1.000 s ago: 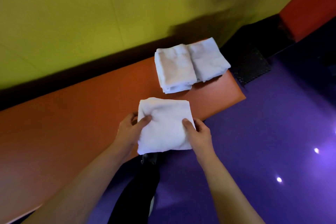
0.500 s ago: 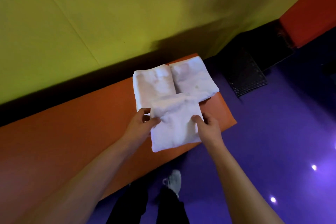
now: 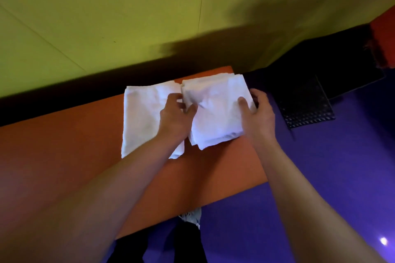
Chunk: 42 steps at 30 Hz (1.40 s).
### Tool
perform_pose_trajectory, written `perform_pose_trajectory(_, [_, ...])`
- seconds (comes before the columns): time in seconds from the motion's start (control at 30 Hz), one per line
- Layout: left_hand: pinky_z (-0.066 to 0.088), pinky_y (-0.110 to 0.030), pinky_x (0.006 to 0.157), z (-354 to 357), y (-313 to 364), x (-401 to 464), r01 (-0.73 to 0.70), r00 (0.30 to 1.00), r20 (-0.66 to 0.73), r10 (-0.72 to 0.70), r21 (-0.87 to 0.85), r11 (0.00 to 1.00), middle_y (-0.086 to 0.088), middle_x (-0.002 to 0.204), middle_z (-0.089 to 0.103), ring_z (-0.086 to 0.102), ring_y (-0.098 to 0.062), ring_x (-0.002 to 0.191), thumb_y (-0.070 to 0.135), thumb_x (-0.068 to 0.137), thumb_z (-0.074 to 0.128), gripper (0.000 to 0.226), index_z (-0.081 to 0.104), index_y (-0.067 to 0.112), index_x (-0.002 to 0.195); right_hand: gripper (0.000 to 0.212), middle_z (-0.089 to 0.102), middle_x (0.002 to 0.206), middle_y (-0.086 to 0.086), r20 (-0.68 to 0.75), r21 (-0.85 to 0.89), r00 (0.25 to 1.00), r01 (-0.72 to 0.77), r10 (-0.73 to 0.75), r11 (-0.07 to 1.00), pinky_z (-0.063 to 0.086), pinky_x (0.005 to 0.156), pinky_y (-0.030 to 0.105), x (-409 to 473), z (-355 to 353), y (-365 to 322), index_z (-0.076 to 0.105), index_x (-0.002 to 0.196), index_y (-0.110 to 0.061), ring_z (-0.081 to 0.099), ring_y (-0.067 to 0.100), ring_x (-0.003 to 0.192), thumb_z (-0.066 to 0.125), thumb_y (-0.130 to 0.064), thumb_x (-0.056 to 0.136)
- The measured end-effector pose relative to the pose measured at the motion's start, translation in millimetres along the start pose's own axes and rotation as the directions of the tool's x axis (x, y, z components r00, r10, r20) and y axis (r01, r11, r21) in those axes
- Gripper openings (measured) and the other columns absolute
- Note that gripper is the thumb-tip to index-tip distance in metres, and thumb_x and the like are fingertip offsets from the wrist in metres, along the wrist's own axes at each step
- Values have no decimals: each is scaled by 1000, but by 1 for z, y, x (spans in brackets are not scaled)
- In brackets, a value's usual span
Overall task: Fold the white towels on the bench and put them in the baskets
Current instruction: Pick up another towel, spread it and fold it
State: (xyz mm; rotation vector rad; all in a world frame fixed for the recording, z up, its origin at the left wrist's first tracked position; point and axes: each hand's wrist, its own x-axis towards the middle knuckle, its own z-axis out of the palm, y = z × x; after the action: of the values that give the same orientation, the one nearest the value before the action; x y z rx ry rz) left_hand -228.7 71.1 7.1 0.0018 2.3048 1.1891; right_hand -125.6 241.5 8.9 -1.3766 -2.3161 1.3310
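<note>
A folded white towel lies on top of the right-hand pile at the far end of the orange bench. My left hand pinches its left edge with thumb and fingers. My right hand grips its right edge, thumb on top. To the left lies another folded white towel pile, partly under my left wrist. No basket shows in this view.
A yellow-green wall rises behind the bench, with a dark strip along its foot. A black grid mat lies on the purple floor to the right. My dark trouser legs and a shoe show below the bench's near edge.
Both hands carried the folded towel from the bench's near edge away and to the right, and set it on the right-hand pile. The view moved closer to the bench end.
</note>
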Motion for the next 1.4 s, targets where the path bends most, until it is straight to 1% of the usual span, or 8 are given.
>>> perform_pose_trajectory(0.1, [39,-34,100,16,-12,-4,-230,970,-25,243,245,942,-5,152,35,47,-28,128,25,90,71,80,26,22,156,55,53,143,3,-12,-301,971,223,-237,927,40,106,45,7,13,21,44,148,-26,49,25,128,56,-43,96])
perform_pose_trajectory(0.17, [42,-43,106,21,-24,-7,-399,899,44,435,489,775,-5,160,29,43,-33,133,25,87,72,81,31,25,156,54,51,147,6,47,-425,922,366,-383,828,37,109,47,2,20,35,48,146,-22,47,28,133,54,-40,96])
perform_pose_trajectory(0.27, [39,-51,108,24,-38,-12,-426,876,135,463,669,609,-6,166,23,33,-38,144,33,87,71,84,27,30,158,55,42,157,5,182,-505,907,417,-379,756,29,118,46,-7,26,53,42,151,-25,37,27,144,47,-44,100])
perform_pose_trajectory(0.5, [23,-47,117,21,-27,-5,-325,937,147,317,698,637,-6,167,17,17,-35,152,45,94,60,84,10,34,161,54,40,159,6,217,-520,894,446,-393,729,27,121,46,-2,20,48,43,151,-23,35,27,146,51,-42,101])
perform_pose_trajectory(0.73, [32,-46,112,-19,-15,-34,-344,914,71,400,659,669,-3,157,41,39,-32,142,40,95,53,57,44,27,150,54,47,152,7,242,-426,811,582,-533,693,38,111,45,-18,31,1,49,146,-21,49,31,133,59,-31,94])
perform_pose_trajectory(0.83, [31,-44,112,-53,-18,-50,-299,926,31,375,664,685,1,156,42,38,-28,142,39,94,58,53,49,27,145,52,51,148,7,263,-374,757,651,-598,660,41,106,44,-35,48,-30,52,143,-20,53,31,128,50,-35,93])
perform_pose_trajectory(1.1, [33,-40,109,-158,-50,-113,-106,935,-184,302,669,736,4,148,47,40,-21,138,37,93,60,48,51,27,139,52,54,145,6,352,-236,617,786,-704,571,42,106,44,-103,114,-105,56,141,-20,56,30,125,55,-28,90])
perform_pose_trajectory(1.4, [33,-41,109,-282,-132,-194,83,896,-412,169,528,845,5,146,48,41,-21,136,35,91,63,48,51,28,137,49,54,144,6,508,-134,438,891,-741,435,41,104,45,-229,199,-172,55,141,-20,53,30,126,57,-26,92])
